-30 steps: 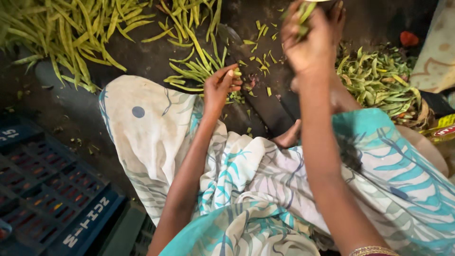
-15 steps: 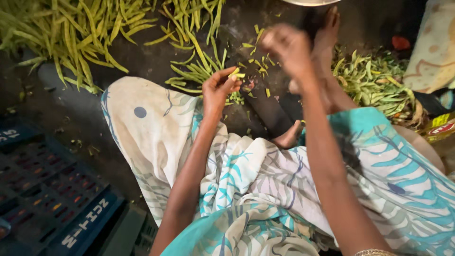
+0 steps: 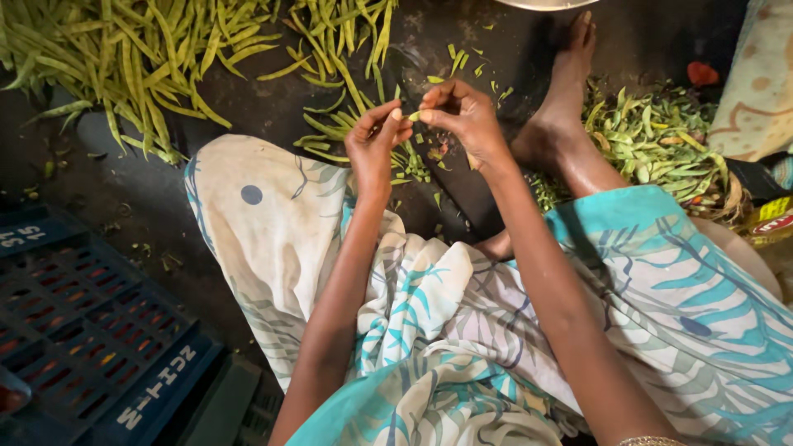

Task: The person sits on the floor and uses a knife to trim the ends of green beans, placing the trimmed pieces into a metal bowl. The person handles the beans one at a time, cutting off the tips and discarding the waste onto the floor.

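Blue crate [image 3: 91, 330] lies nearest, lower left. Above the patterned lap, left hand [image 3: 373, 140] and right hand [image 3: 462, 116] meet — fingertips pinching one small green bean piece [image 3: 413, 116] — before the bean pile [image 3: 149, 58] on dark ground.

Bare arms, left hand [image 3: 373, 140] and right hand [image 3: 462, 116] ungloved, loose cream and turquoise leaf-print garment [image 3: 462, 330], thin bangle [image 3: 648, 441] on right wrist, bare foot [image 3: 557, 107]
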